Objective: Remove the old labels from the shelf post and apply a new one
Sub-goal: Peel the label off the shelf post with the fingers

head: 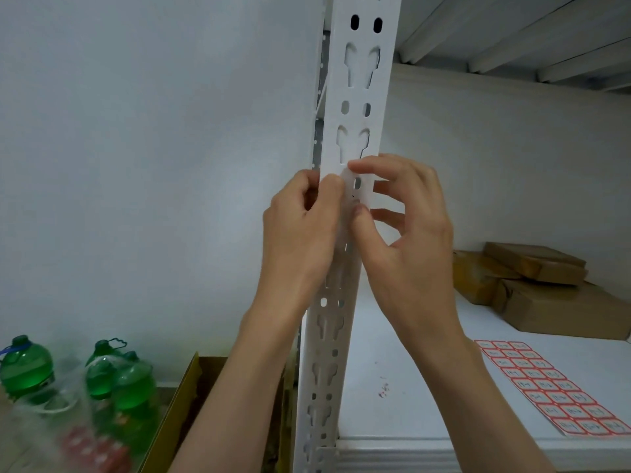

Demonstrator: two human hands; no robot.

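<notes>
Both hands are working together at mid-height on the white slotted shelf post [355, 107]. Left hand [300, 230] is curling against the post's left edge, fingertips pinching something pale there (whether that is label material cannot be told). Right hand [406, 230] is reaching across the post face, forefinger and thumb pressing on a whitish translucent strip [349, 192] lying over the slots. A sheet of red-bordered labels [549, 387] is lying flat on the white shelf board [409, 370], right of the post. Brown cardboard parcels [539, 285] are sitting further back. Green bottles [116, 380] are standing lower left, beside an open carton [184, 390].
</notes>
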